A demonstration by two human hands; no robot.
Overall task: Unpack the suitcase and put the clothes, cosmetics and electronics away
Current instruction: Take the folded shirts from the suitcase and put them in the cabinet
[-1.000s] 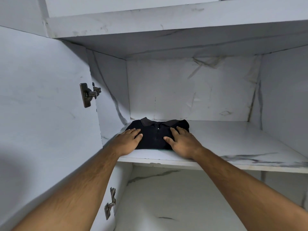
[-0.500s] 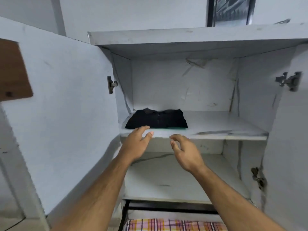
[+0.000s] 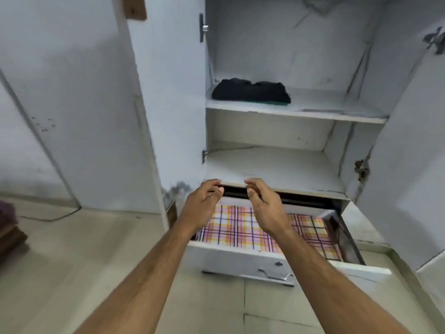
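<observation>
A folded black shirt lies at the left of the white cupboard's upper shelf, with a green edge showing under it. Both my hands hang in the air well below that shelf, over a pulled-out drawer. My left hand and my right hand hold nothing; their fingers are loosely curled. No suitcase is in view.
The drawer is lined with pink and yellow checked paper and has a metal handle. Cupboard doors stand open at the left and right. The lower shelf is bare. Tiled floor lies below; a dark object sits at far left.
My hands let go of the black shirt and drew back and down from the upper shelf to above the drawer. The view has pulled back and tilted downward.
</observation>
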